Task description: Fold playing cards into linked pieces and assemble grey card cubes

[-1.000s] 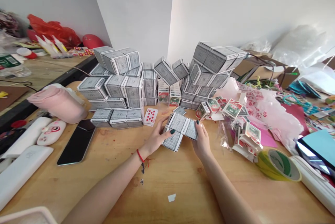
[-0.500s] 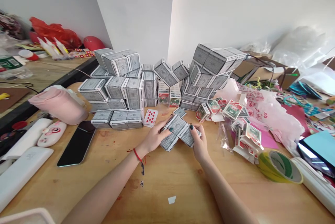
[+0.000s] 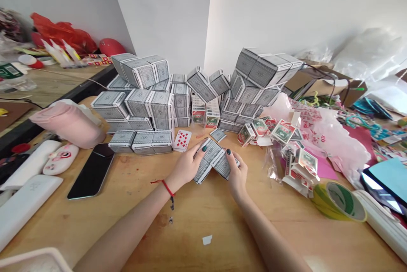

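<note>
Between my hands is an L-shaped piece built of playing cards (image 3: 210, 155), its grey patterned backs facing up. My left hand (image 3: 187, 164) grips its left arm, thumb on top. My right hand (image 3: 238, 173) clasps the right arm, thumb also on top. The fingers underneath are mostly hidden. Just beyond the piece a single card (image 3: 218, 135) lies face down on the table. A ten of diamonds (image 3: 182, 140) lies face up left of it. Behind stand stacked card blocks on the left (image 3: 151, 104) and on the right (image 3: 254, 89), with a similar angled piece (image 3: 208, 85) between them.
Card boxes (image 3: 282, 131) and torn packaging lie to the right, near a roll of yellow tape (image 3: 339, 200). At left are a black phone (image 3: 91, 172), a pink pouch (image 3: 68, 123) and a white case (image 3: 30, 210). A paper scrap (image 3: 207, 240) lies in front.
Both hands and the card piece have shifted slightly left and nearer. The single face-down card beyond it now shows fully. The camera view has moved a little.
</note>
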A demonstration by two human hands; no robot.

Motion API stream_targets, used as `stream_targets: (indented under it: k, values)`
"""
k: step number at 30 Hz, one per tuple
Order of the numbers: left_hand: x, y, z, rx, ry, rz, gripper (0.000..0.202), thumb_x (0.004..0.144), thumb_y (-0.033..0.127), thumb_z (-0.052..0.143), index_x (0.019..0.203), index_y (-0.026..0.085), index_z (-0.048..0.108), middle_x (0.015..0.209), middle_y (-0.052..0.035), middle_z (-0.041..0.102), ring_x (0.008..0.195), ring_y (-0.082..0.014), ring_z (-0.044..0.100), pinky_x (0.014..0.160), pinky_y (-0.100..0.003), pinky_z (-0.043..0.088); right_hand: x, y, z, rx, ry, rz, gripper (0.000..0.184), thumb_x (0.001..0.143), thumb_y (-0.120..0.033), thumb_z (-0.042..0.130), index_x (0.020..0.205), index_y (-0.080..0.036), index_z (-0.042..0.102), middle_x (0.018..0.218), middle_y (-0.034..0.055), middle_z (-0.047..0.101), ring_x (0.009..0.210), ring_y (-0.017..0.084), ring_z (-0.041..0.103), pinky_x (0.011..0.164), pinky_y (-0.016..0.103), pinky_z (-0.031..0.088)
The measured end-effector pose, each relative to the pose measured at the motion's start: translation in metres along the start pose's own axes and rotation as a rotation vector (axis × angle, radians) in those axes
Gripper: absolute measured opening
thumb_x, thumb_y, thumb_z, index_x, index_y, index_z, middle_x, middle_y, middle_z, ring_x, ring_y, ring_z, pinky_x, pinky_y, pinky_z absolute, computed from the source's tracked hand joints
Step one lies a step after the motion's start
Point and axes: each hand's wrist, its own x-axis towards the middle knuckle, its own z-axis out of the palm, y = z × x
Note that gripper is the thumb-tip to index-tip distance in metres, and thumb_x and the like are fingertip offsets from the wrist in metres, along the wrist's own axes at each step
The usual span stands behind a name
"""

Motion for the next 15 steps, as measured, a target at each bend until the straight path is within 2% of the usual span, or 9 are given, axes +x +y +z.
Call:
stream_targets:
  k: [2, 5, 8, 11, 13, 15]
  values:
    - [0.002, -0.002, -0.001, -0.024, -0.021, -0.004, 0.04, 0.085, 0.034, 0.046, 0.122, 0.023, 0.053, 0.125, -0.005, 0.057, 0.114, -0.0223, 0.051, 0.099, -0.034, 0.036, 0.002, 0.002, -0.001, 0.05, -0.012, -0.025, 0.038, 0.077, -0.052, 0.053, 0.083, -0.019, 0.069, 0.087, 0.0049, 0.069, 0.088, 0.022, 0.059, 0.079, 0.031, 0.043]
    - [0.005, -0.005, -0.002, -0.121, -0.097, -0.049, 0.042, 0.08, 0.027, 0.05, 0.122, 0.022, 0.053, 0.121, -0.0044, 0.059, 0.114, -0.0216, 0.052, 0.098, -0.034, 0.038, 0.002, 0.006, -0.001, 0.1, -0.01, -0.055, 0.038, 0.078, -0.051, 0.051, 0.083, -0.018, 0.07, 0.094, 0.0066, 0.068, 0.095, 0.024, 0.058, 0.083, 0.032, 0.042]
    - [0.008, -0.008, 0.0, -0.158, -0.152, -0.102, 0.043, 0.078, 0.025, 0.051, 0.121, 0.02, 0.054, 0.117, -0.0054, 0.062, 0.104, -0.022, 0.057, 0.09, -0.035, 0.043, -0.002, 0.011, 0.002, 0.125, 0.039, -0.031, 0.04, 0.078, -0.051, 0.049, 0.086, -0.017, 0.068, 0.09, 0.0074, 0.068, 0.087, 0.023, 0.06, 0.076, 0.031, 0.044]
    - [0.009, -0.009, 0.002, -0.11, -0.145, -0.104, 0.04, 0.076, 0.026, 0.052, 0.115, 0.019, 0.058, 0.112, -0.0053, 0.064, 0.097, -0.0224, 0.059, 0.084, -0.034, 0.045, -0.004, 0.016, 0.006, 0.122, 0.082, -0.026, 0.04, 0.078, -0.053, 0.048, 0.086, -0.018, 0.067, 0.084, 0.0067, 0.068, 0.08, 0.021, 0.06, 0.071, 0.03, 0.045]
    - [0.009, -0.009, 0.003, -0.089, -0.137, -0.096, 0.035, 0.076, 0.029, 0.052, 0.109, 0.019, 0.061, 0.103, -0.0039, 0.067, 0.093, -0.0217, 0.06, 0.08, -0.032, 0.046, -0.001, 0.018, 0.007, 0.091, 0.08, -0.031, 0.042, 0.078, -0.054, 0.047, 0.086, -0.018, 0.066, 0.084, 0.0066, 0.068, 0.079, 0.021, 0.059, 0.069, 0.029, 0.045]
    - [0.011, -0.011, 0.003, -0.063, -0.118, -0.115, 0.027, 0.077, 0.034, 0.052, 0.095, 0.019, 0.065, 0.087, -0.0024, 0.069, 0.083, -0.0203, 0.061, 0.074, -0.03, 0.046, 0.003, 0.017, 0.004, 0.029, 0.056, -0.02, 0.043, 0.078, -0.055, 0.047, 0.082, -0.017, 0.067, 0.078, 0.0056, 0.067, 0.074, 0.02, 0.058, 0.063, 0.028, 0.043]
